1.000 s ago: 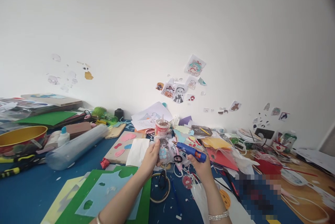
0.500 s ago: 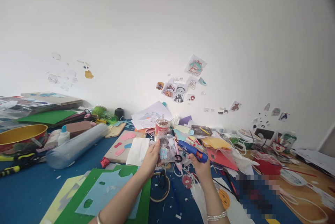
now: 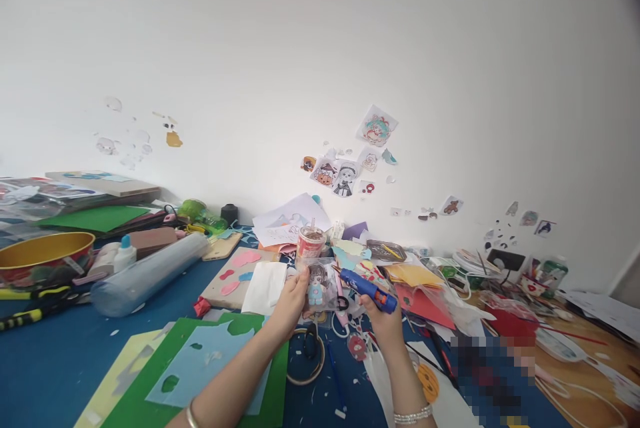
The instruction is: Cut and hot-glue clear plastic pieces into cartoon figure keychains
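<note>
Tabletop [image 3: 55, 368] crowded to wall [image 3: 280, 55]; edge of doll picture [image 3: 317, 291] in left hand [image 3: 291, 303], glue gun [image 3: 361, 286] in right hand [image 3: 385, 323]

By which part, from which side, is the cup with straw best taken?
Probably the upper wall of the cup, from the left: it stands upright, the straw sticks up, a white item crowds its right, and the picture in the left hand overlaps its lower front.

Red drink cup [image 3: 310, 241] beyond the left grip [image 3: 291, 299], green sheet [image 3: 279, 381] below it, white glue bottle [image 3: 125, 255] well to its left, bear picture [image 3: 452, 205] on wall [image 3: 250, 81] beyond the right grip [image 3: 384, 315]
</note>
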`<action>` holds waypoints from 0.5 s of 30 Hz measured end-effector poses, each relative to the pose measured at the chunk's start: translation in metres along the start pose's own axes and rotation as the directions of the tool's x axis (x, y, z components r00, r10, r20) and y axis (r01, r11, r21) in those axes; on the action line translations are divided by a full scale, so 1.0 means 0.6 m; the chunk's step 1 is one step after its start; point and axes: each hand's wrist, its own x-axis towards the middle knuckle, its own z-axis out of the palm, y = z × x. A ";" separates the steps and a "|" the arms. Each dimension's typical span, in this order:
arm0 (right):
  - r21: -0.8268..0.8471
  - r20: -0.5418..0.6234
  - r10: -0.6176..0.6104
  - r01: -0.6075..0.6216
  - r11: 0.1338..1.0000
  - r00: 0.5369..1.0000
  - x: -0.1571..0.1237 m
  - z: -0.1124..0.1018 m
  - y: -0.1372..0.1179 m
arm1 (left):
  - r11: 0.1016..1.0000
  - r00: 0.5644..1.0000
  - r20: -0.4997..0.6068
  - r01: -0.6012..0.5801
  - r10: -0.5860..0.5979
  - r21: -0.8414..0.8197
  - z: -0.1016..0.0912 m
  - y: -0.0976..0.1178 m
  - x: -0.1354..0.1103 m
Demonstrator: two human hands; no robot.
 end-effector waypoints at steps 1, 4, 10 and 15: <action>-0.004 0.013 -0.007 0.007 1.000 1.000 0.000 0.000 -0.001 | 1.000 1.000 -0.009 -0.009 0.010 0.030 -0.001 -0.001 0.000; -0.015 0.012 -0.019 0.020 1.000 1.000 0.000 0.002 -0.001 | 0.997 0.999 -0.001 -0.048 0.048 0.059 -0.004 -0.003 0.000; -0.009 -0.021 0.024 -0.024 1.000 0.999 -0.004 0.006 -0.003 | 0.996 0.989 0.121 -0.090 0.088 0.009 -0.002 -0.014 0.002; -0.019 -0.031 -0.018 0.017 1.000 0.999 -0.006 0.007 -0.008 | 0.996 0.990 0.114 -0.083 0.080 0.025 -0.005 -0.023 0.009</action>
